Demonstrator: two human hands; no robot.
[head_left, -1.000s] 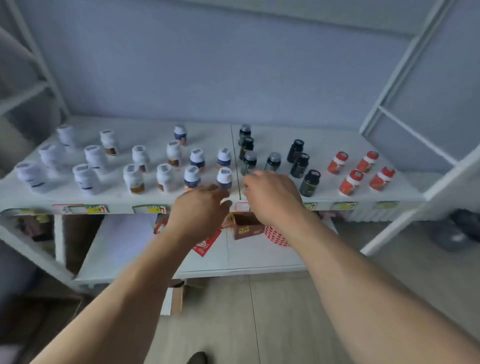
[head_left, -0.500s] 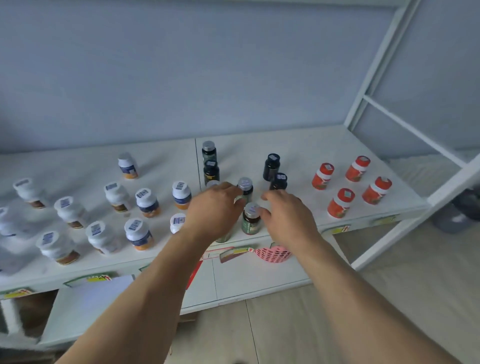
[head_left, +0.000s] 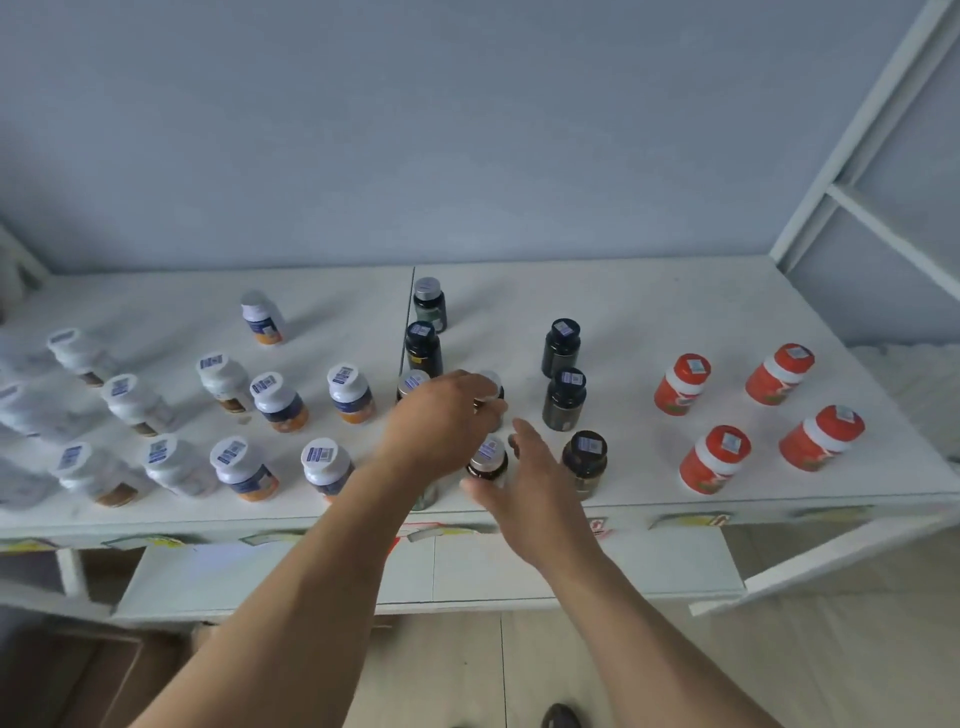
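Brown glass under a silvery cap: the small brown bottle (head_left: 487, 464) stands upright near the front edge of the white shelf (head_left: 675, 291), in the gap between the two hands. The right hand (head_left: 537, 486) is spread wide around it from the right, thumb low by its base and fingers straight past its far side. Whether skin meets glass cannot be made out.

The left hand (head_left: 441, 423) arches knuckles-up just left of it. Its fingers (head_left: 480, 397) curl down over a silver-capped bottle (head_left: 493, 387) behind, of which only part of the cap and a strip of side show. It is not clear whether they grip it or merely lie on it. Under the left wrist a sliver of greenish glass (head_left: 428, 493) shows, with the rest of that bottle hidden. Another capped bottle (head_left: 413, 382) peeks out behind the knuckles.

To the right stand three dark bottles (head_left: 564, 399), the nearest just beside the right hand's fingers, and well beyond them four red bottles (head_left: 715, 460). White bottles (head_left: 327, 467) fill the shelf's left half, those at the far left smeared and cut off by the frame. The labels (head_left: 691, 519) on the shelf's front edge are too blurred to read. A shoe tip (head_left: 561, 717) is cut off at the bottom.
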